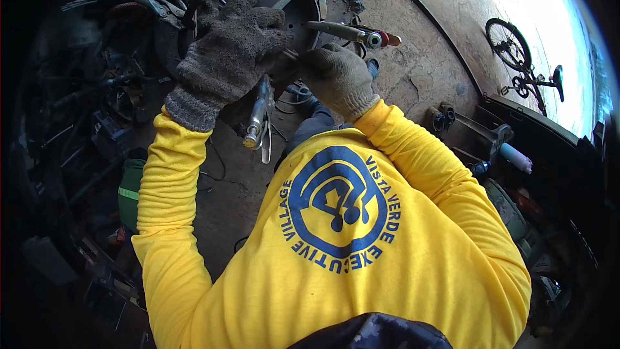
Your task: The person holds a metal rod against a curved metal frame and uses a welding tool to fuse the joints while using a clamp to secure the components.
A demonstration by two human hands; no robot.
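Observation:
My left hand, in a dirty grey knitted glove, lies with fingers spread over dark metalwork. Close beside it, my right hand, in a lighter glove, is closed in a pinch. A small pale metal tip shows at its fingers; the rest is hidden. Locking pliers with a brassy screw end stick out towards me below my hands. A second pair of locking pliers, with a red part at its end, points right above my right hand. Both pairs seem fixed to the metalwork, but their jaws are hidden.
More clamp-like pliers lie at the upper left among metal parts. Dark clutter fills the left side. A green bag-like thing stands by my left arm. At right are a bicycle, a dark metal frame and a pale blue cylinder.

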